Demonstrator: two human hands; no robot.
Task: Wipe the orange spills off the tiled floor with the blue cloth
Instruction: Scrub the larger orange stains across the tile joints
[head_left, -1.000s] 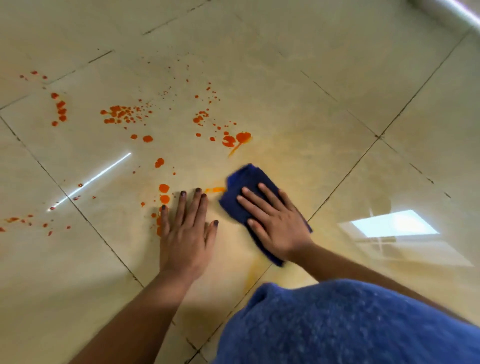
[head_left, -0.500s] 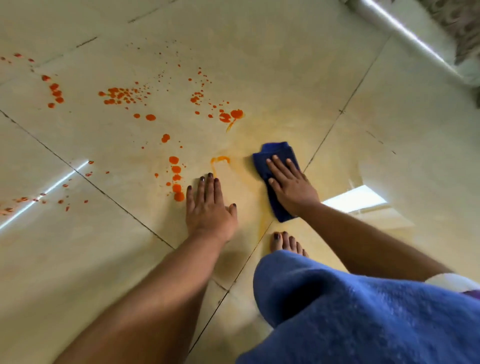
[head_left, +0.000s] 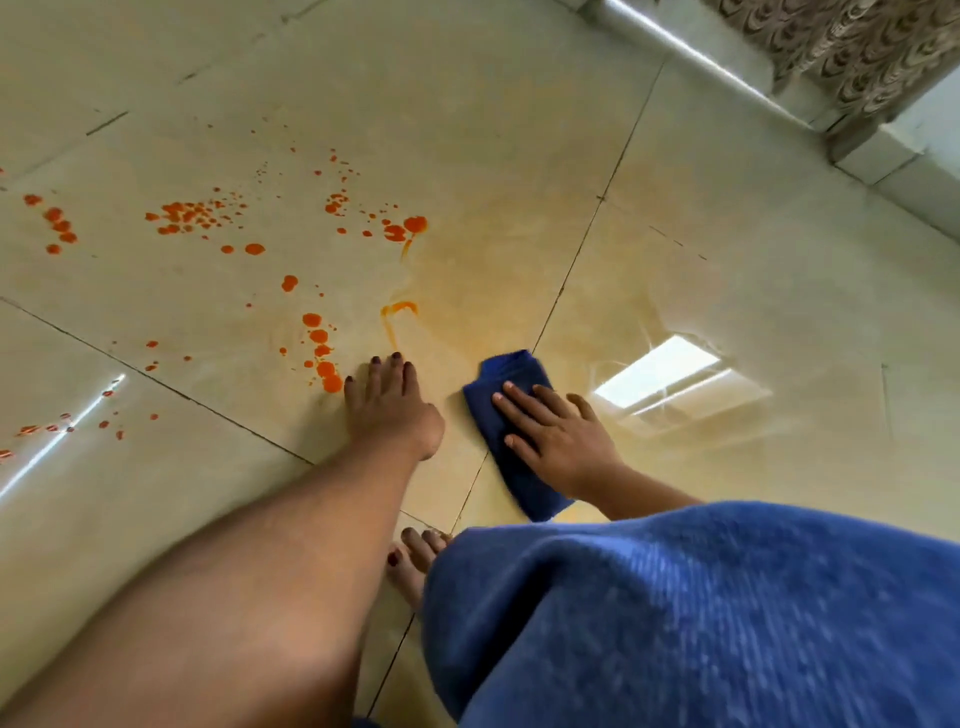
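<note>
Orange spills (head_left: 322, 358) on tiled floor (head_left: 519, 130): bright orange drops, round to irregular, scattered far L of blue cloth (head_left: 511, 441) thru to just L of it. Biggest clusters up-left of cloth; a chain of fat drops sits L of cloth, beside L hand fingertips. Thin curved orange streak (head_left: 397, 312) up-left of cloth, w/ a pale yellow-orange wiped haze above the cloth and to its R.

L hand (head_left: 389, 410): flat on floor, just L of cloth, fingers straight and close together, palm down, holds nothing. Not touching cloth.

Blue cloth: dark blue, folded into a long rectangle, flat on floor, lying across a grout line. Looks dry-ish/matte, edges slightly blurred.

R hand (head_left: 556, 441): grip = none really, fingers straight and spread, palm pressing cloth flat to floor, covering its R half.

Bare foot (head_left: 410, 561) below cloth, toes visible; blue garment (head_left: 701, 613) below-right of cloth. Window reflection (head_left: 660, 371) on floor R of cloth.

Vs 0.5 s ago: cloth + R hand pulled back toward the person, away from the streak. L hand same spot beside the drop chain. Spill pattern unchanged. 1 s ago cloth was right next to the streak.
</note>
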